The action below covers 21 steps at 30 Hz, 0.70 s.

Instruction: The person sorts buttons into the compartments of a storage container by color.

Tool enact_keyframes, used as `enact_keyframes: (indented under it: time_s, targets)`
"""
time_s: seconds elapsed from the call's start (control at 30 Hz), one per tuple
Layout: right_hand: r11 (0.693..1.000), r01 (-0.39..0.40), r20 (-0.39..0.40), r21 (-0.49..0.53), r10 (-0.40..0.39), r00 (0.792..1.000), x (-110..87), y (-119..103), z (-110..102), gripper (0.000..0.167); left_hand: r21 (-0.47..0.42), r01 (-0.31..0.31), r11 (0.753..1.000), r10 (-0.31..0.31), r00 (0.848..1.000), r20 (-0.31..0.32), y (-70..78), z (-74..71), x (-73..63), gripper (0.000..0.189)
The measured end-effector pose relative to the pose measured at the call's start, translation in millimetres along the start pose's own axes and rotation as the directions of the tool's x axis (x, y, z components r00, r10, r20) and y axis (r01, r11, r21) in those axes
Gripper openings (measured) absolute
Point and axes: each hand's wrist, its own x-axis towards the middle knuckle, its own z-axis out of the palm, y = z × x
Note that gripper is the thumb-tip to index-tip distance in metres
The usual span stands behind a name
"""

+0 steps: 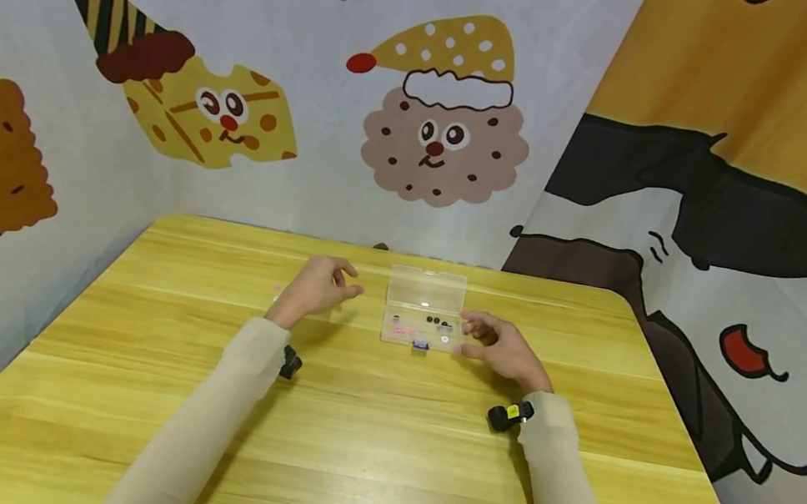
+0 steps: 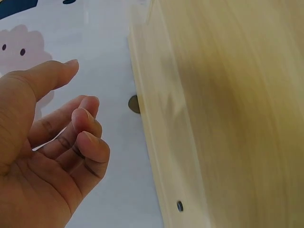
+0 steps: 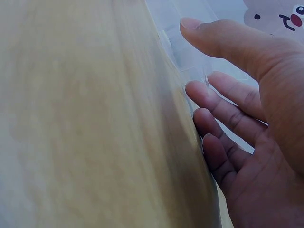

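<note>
A clear plastic box (image 1: 400,341) lies on the table with its lid (image 1: 427,287) raised at the back and a blue latch (image 1: 420,346) in front. Small pink pieces (image 1: 403,331) sit in its left part; several small black pieces (image 1: 436,321) and a white ring (image 1: 445,339) are in the right part. My right hand (image 1: 501,350) is at the box's right end, fingers loosely bent; in the right wrist view its fingertips (image 3: 197,90) are right by the clear plastic (image 3: 183,47). Left of the box, my left hand (image 1: 319,285) hovers with relaxed fingers, holding nothing.
The light wood table (image 1: 379,451) reaches back to a cartoon-printed cloth wall (image 1: 330,108). A small pale pink bit (image 1: 277,288) lies left of my left hand. In the left wrist view a small dark round piece (image 2: 180,205) lies near the table edge.
</note>
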Motion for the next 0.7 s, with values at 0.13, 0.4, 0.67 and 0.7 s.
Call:
enact_keyframes:
  time_s: [0.13,0.4,0.67,0.7]
  targets:
    - [1.0,0.006,0.0,-0.004,-0.006,1.0,0.5,0.6,0.0,0.062,0.019,0.011,1.0,-0.011,1.0,-0.01,-5.9,-6.0,-4.0,0.044]
    - [1.0,0.01,0.005,-0.005,-0.01,1.0,0.0,0.6,-0.6,0.062,0.014,0.042,0.999,-0.041,0.999,-0.023,-21.6,-21.8,-15.6,0.044]
    - [1.0,0.01,0.006,0.005,-0.01,1.0,-0.4,-1.4,-0.6,0.061,0.031,0.088,0.996,-0.087,0.996,-0.021,-41.4,-36.2,-24.4,0.051]
    - [1.0,0.01,0.006,0.005,-0.01,1.0,-0.4,-1.1,-0.4,0.061,0.032,0.095,0.995,-0.094,0.995,-0.019,-43.7,-37.4,-25.3,0.051]
